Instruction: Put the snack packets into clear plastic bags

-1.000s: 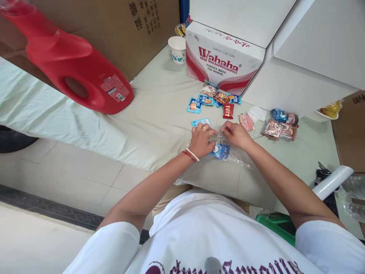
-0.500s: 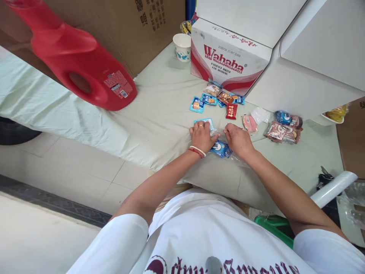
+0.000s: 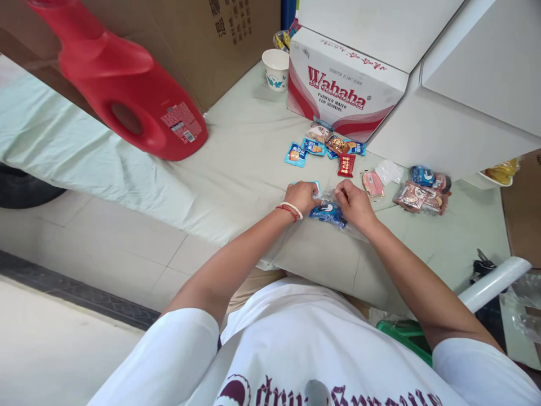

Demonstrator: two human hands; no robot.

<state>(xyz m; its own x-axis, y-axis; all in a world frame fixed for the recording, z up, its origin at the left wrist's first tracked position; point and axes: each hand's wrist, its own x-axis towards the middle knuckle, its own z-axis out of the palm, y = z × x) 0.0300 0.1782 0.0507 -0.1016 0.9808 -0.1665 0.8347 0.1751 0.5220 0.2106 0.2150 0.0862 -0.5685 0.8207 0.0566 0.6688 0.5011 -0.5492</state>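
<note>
My left hand and my right hand sit close together on the cloth-covered table, fingers curled and pinching the mouth of a clear plastic bag. Inside the bag lies a blue snack packet, between the two hands. A light blue packet is partly hidden under my left hand's fingers. Just beyond my hands lie several small snack packets, among them a red one and a pink one.
A red detergent jug stands at the back left. A Wahaha carton and a paper cup sit at the back. Bagged snacks lie right. A white roll and green stool are near my right arm.
Both hands have drawn closer together and pinched up the bag's opening; the blue packet inside has shifted slightly. The camera view has drifted a little.
</note>
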